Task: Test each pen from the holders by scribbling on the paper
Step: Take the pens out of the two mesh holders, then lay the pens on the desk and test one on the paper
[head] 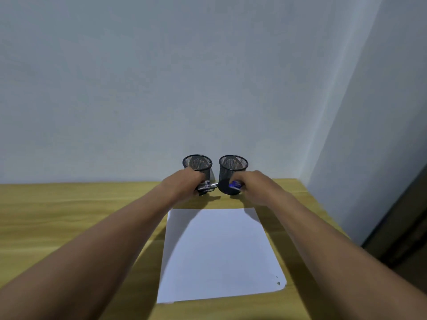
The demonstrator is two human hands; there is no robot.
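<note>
Two black mesh pen holders stand side by side at the back of the desk: the left holder (197,162) and the right holder (233,166). My left hand (184,184) is closed in front of the left holder around a clear, silver-tipped pen (208,186) that points right. In front of the right holder, my right hand (256,185) is closed around a blue pen cap or pen (235,185). A blank white sheet of paper (217,252) lies on the desk in front of both hands. No pens show above the holder rims.
The wooden desk (69,215) meets a pale wall (208,77) just behind the holders. Its right edge runs beside a dark piece of furniture (406,227). The paper's near right corner carries a small dark mark (278,282).
</note>
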